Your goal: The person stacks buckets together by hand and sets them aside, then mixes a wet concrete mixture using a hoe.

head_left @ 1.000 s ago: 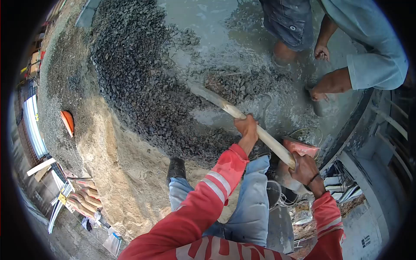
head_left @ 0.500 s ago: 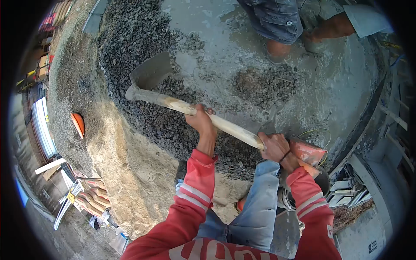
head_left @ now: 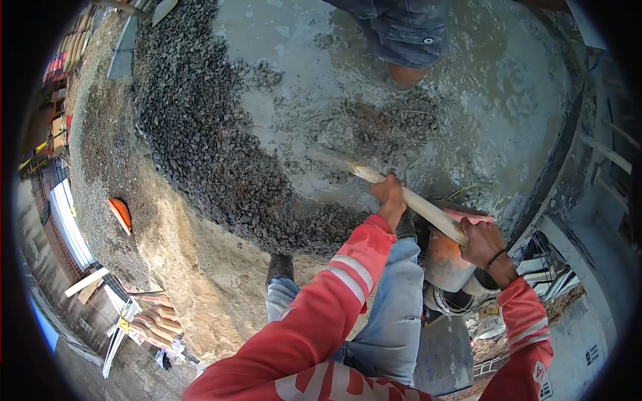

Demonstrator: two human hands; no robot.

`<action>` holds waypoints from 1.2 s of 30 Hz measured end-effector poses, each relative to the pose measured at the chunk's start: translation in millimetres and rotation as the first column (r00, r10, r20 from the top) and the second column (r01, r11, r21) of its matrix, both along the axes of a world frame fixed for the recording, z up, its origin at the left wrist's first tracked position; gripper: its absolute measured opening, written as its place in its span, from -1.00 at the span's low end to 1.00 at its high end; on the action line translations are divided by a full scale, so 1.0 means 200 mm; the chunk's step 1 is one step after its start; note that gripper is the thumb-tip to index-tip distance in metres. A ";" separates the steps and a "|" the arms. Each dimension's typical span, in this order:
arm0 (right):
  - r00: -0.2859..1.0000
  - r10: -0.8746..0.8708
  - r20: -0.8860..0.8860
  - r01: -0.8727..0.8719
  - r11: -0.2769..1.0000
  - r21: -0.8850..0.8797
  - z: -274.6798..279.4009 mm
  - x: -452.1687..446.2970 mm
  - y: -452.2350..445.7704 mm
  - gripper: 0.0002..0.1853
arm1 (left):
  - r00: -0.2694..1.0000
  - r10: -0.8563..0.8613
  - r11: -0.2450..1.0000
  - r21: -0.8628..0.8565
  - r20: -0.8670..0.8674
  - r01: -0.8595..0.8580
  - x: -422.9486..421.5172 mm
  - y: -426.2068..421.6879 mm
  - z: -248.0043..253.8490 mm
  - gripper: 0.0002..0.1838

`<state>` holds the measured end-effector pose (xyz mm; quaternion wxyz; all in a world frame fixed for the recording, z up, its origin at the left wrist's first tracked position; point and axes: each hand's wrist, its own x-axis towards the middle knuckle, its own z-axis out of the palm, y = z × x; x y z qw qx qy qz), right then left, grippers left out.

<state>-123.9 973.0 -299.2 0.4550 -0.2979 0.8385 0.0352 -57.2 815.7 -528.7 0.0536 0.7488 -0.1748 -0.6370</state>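
Note:
Both my hands grip a pale wooden handle (head_left: 426, 208) that slants from lower right to upper left. My left hand (head_left: 388, 194) is wrapped round its middle, and my right hand (head_left: 482, 244) holds its near end, above an orange bucket (head_left: 445, 257). The far end of the handle runs down into wet grey cement mix (head_left: 294, 144); the blade is hidden there. Dark gravel (head_left: 200, 140) lies left of the mix. A small mound of stones (head_left: 394, 127) sits in the wet mix beyond my left hand.
A person in denim shorts (head_left: 411, 33) stands in the mix at the top. Sand (head_left: 194, 267) lies beside my boots. An orange object (head_left: 120, 215) rests on the ground at left. More buckets (head_left: 455, 301) stand by my right leg, near a raised edge (head_left: 545, 180).
The tool's blade, raised over the gravel half a second ago, is now down in the mix. Both my hands have moved right. The other person's arm has mostly left the view.

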 end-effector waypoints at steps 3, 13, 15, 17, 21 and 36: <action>0.995 -0.006 -0.099 0.020 0.991 0.133 0.12 -0.01 0.28 -0.58 | 0.993 0.002 0.991 0.133 -0.117 0.014 -0.13 0.27 0.24 -0.77; 0.952 0.078 -0.296 -0.028 0.985 0.171 0.22 0.14 0.62 -0.62 | 0.936 -0.029 0.966 0.230 -0.350 0.116 -0.12 0.23 0.62 -0.82; 0.944 0.056 -0.324 -0.075 0.996 -0.049 0.04 0.21 0.34 -0.59 | 0.964 -0.090 0.991 -0.117 -0.249 0.062 -0.03 -0.02 0.55 -0.83; 0.935 0.023 -0.354 -0.127 0.954 -0.273 -0.19 0.33 -0.11 -0.59 | 0.972 -0.081 0.956 -0.293 -0.219 0.014 0.06 -0.55 0.56 -0.82; 0.973 -0.139 -0.184 0.026 0.860 -0.510 -0.56 0.51 -1.23 -0.59 | 0.965 -0.178 0.779 -0.627 -0.193 0.018 0.18 -1.67 0.56 -0.72; 0.927 -0.370 0.057 0.373 0.901 -0.223 -0.56 0.20 -1.20 -0.54 | 0.713 -0.581 0.619 -0.356 0.392 0.700 -0.33 -1.34 -0.16 -0.45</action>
